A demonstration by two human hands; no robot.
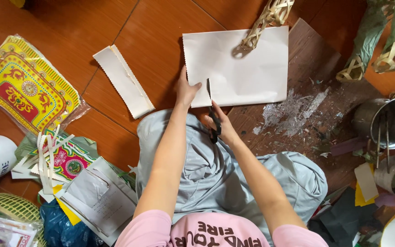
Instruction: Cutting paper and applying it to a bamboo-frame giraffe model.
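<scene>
Matt white paper sheet [243, 64], glossy floor [152, 41]

Pot [392, 120] (right side) cut off.
</scene>
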